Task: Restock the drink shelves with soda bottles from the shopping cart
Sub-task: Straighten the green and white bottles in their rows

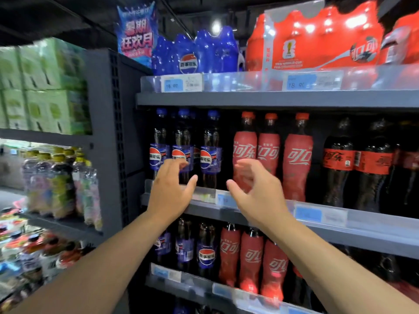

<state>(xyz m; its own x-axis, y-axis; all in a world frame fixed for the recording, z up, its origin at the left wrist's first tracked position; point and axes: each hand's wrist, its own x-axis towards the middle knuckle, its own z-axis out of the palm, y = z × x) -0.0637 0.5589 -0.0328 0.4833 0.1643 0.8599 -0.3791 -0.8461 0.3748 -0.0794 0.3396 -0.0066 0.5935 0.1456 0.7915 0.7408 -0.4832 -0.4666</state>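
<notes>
Both my left hand (173,191) and my right hand (256,193) were up at the front edge of the grey metal middle shelf (204,211), near its left end, and neither had hold of anything. The left was spread wide, thumb out to the right. Its fingertips were in front of the labels of the dark cola bottles with blue caps and blue round-logo labels (209,150), which stood at the shelf's left end. The right was half open, fingers loosely curled, in front of the leftmost of the cola bottles in red wraps with orange-red caps (297,155), just right of the blue ones (whether it touched that bottle I could not tell). Further toward the right end stood dark bottles with black caps and red bands (339,159). A clear plastic price rail with blue tags (322,215) ran along the front edge.

On the shelf below, more blue-labelled bottles (206,252) and red-wrapped bottles (251,254) stood in the same order. On the grey top shelf (272,99) sat blue shrink-wrapped packs (204,53) at the left end and red shrink-wrapped packs (306,37) beside them.
</notes>
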